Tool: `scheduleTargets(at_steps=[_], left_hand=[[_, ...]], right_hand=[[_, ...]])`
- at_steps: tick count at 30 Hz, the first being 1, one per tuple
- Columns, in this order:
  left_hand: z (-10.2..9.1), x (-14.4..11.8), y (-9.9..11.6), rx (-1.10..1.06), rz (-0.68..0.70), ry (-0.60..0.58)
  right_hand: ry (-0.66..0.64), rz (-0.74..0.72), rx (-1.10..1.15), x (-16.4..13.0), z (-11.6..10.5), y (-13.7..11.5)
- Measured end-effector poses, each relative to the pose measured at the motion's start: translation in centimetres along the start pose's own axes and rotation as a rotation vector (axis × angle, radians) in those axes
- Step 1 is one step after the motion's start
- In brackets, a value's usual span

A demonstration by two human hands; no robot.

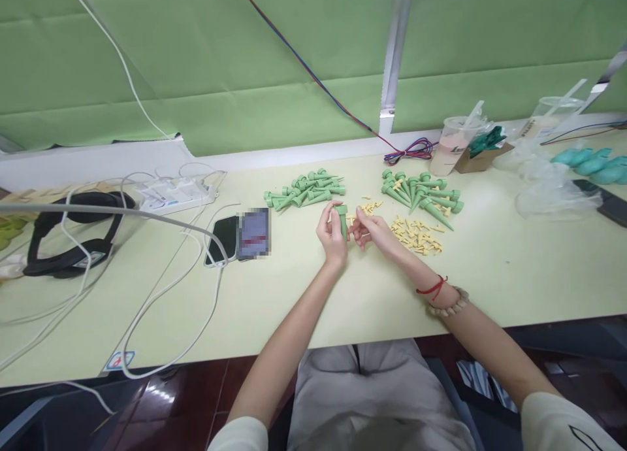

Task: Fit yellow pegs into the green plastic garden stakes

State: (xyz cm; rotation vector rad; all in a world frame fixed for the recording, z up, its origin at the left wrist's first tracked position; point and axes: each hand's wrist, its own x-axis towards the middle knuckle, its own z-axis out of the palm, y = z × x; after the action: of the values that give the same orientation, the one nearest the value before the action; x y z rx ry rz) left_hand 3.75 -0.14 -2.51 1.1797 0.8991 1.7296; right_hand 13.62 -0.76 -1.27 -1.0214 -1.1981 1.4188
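In the head view, my left hand [332, 236] is wrapped round a green plastic spike [342, 219], held upright with its broad capped end on top. Close to its right side, my right hand [371, 229] has its fingers drawn together at a small yellow plastic peg [350, 221], partly hidden by the fingers. Behind my left hand lies a pile of green spikes [306, 191]. A second pile of green spikes [422, 193], with yellow pegs showing on some, is beyond my right hand. Loose yellow pegs [416, 235] are heaped beside my right wrist.
Two phones [223, 240] and white cables [196, 268] lie at left, near a black headset [73, 232] and a power strip [174, 193]. A drink cup [448, 147], a small cardboard box [482, 158] and plastic bags [543, 189] stand at back right.
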Motion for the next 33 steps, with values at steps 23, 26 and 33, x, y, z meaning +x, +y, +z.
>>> scheduleTargets(at_steps=[23,26,33], left_hand=[[-0.3,0.9,0.9,-0.045,-0.102,-0.119],[-0.2,0.9,0.6,-0.037,-0.132,-0.113],[-0.3,0.3,0.0,0.013,-0.15,-0.154]], right_hand=[[0.077,-0.53,-0.586,0.0,-1.8,0.2],[0.051,-0.625,-0.911,0.2,-2.3,0.3],[0.013,-0.494,-0.771,0.5,-2.0,1.1]])
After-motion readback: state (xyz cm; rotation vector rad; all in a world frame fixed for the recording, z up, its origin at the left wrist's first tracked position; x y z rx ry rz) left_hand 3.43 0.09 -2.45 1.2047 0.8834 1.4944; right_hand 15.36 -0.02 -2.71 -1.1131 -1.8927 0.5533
